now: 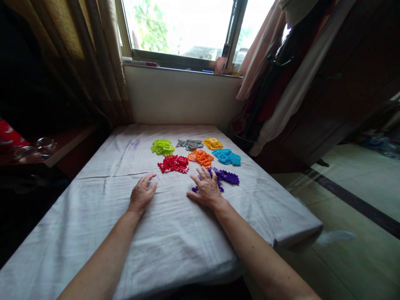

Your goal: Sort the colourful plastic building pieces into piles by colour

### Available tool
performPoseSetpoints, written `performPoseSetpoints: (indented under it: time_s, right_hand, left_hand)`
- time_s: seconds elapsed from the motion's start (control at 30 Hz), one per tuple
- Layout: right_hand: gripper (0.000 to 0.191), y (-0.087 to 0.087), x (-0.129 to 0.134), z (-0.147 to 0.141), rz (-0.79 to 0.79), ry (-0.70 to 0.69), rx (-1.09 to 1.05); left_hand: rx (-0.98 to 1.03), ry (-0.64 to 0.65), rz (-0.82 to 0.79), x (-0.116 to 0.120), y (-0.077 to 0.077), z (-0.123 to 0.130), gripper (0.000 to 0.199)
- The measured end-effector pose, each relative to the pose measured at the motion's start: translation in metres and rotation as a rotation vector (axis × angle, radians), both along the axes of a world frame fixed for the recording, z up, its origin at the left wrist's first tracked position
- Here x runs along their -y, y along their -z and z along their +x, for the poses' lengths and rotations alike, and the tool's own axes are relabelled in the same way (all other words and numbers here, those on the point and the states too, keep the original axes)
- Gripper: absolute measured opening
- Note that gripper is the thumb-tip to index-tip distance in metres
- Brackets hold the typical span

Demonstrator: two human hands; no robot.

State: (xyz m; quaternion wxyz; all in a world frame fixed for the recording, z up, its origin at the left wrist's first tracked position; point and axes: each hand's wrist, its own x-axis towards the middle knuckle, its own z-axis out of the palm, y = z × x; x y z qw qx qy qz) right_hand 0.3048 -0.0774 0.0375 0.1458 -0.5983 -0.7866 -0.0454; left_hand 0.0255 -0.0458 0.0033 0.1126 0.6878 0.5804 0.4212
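Note:
Small toothed plastic pieces lie in piles by colour on a cloth-covered table [103, 200]. At the back are a lime green pile [162, 147], a grey pile [190, 144] and a yellow pile [213, 143]. In front of them sit a red pile [173, 164], an orange pile [201, 158] and a blue pile [227, 157]. My right hand [205, 186], fingers spread, rests over the left part of the purple pile [229, 177] and hides some of it. My left hand [143, 192] is on the cloth, front left of the red pile, its fingers apart and holding nothing.
Behind the table is a low wall [178, 93] under a window, with a pink cup [220, 65] on the sill. Clothes [287, 100] hang at the right. A curtain [106, 54] and a dark wooden surface [67, 146] with clear round glass objects are at the left.

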Motion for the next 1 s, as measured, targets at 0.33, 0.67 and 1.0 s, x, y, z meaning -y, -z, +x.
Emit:
performPoseSetpoints:
  time_s: [0.33, 0.67, 1.0]
  right_hand:
    - [0.04, -0.002, -0.013, 0.05, 0.113, 0.251, -0.162]
    - [0.046, 0.025, -0.041, 0.118, 0.119, 0.712, -0.545]
    - [0.045, 0.022, -0.081, 0.169, 0.206, 0.745, -0.514]
  left_hand:
    - [0.022, 0.002, -0.001, 0.0, -0.001, 0.0, 0.04]
    - [0.106, -0.095, 0.042, -0.002, -0.003, -0.003, 0.036]
    - [0.217, -0.232, 0.044, -0.003, -0.004, -0.021, 0.041]
